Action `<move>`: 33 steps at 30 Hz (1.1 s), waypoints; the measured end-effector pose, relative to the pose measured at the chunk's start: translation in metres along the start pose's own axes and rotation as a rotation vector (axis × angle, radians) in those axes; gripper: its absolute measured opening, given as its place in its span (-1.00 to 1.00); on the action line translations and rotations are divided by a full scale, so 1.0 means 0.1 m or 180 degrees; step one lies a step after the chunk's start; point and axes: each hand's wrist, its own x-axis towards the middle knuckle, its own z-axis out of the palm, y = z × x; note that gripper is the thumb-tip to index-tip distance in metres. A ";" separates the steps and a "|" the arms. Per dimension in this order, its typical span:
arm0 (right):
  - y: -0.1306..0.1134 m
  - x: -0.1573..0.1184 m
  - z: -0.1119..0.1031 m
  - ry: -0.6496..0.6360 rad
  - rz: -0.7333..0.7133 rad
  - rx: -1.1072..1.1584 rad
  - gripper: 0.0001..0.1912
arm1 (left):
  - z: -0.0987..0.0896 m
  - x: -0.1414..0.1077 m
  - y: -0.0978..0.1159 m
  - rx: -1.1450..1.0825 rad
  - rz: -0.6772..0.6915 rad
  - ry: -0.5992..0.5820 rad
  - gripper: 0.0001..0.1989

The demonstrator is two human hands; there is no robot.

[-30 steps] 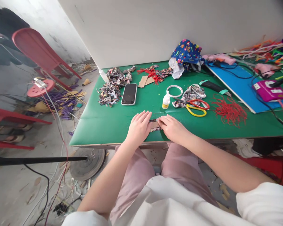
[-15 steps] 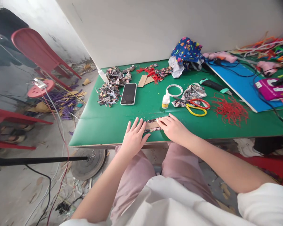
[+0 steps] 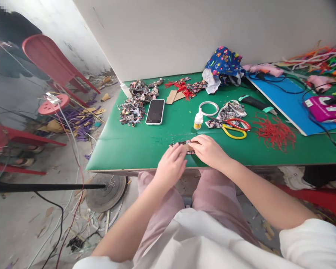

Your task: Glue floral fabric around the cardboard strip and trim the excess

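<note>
From where I stand, a red plastic chair (image 3: 44, 61) fills the upper left of the frame, off the green-topped table (image 3: 109, 149). A heap of crumpled, dark flowered cloth (image 3: 133, 110) sits at the table's left end, with a slim white nozzle bottle (image 3: 126, 90) leaning against it, propped by the heap, I'd say. Just right of that, a black-screened phone in a white case (image 3: 155, 111) lies flat, beyond the hands' reach of work.

Near the middle, the left hand (image 3: 172, 163) has its fingers lightly bent over a flat brown card strip on dark flowered cloth (image 3: 188, 147), which lies on the table by its front edge. The right hand (image 3: 209, 150) covers the strip's right end, thumb hidden. Whether either hand pinches or merely presses, I can't tell; one at each end would keep the strip from sliding.

Above the right hand, a small white bottle with a yellow label (image 3: 198, 120) stands upright, probably so it won't spill. Red-and-yellow-handled scissors (image 3: 226, 127) lie handles rightward, seemingly convenient for the right hand. Further right sit a tangle of thin red cord (image 3: 274, 132) and a magenta plastic power box (image 3: 324, 108) upon a blue board (image 3: 277, 101).
</note>
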 end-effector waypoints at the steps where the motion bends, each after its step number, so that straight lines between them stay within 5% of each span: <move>1: 0.00 0.02 -0.01 0.0088 0.0028 0.0029 -0.71 | 0.04 -0.03 0.09 -0.0052 0.0102 -0.0054 -0.66; 7: 0.01 0.09 0.00 0.0192 -0.0021 0.0101 -0.76 | 0.16 -0.11 0.36 0.0042 0.0062 -0.0082 -0.63; 22: 0.09 0.11 0.10 0.0013 -0.0195 0.0536 -0.78 | 0.25 -0.09 0.36 -0.0069 -0.0080 0.0215 -0.67; 33: 0.10 0.09 0.11 -0.0042 -0.0170 0.0549 -0.76 | 0.27 -0.11 0.35 -0.0053 -0.0156 0.0089 -0.64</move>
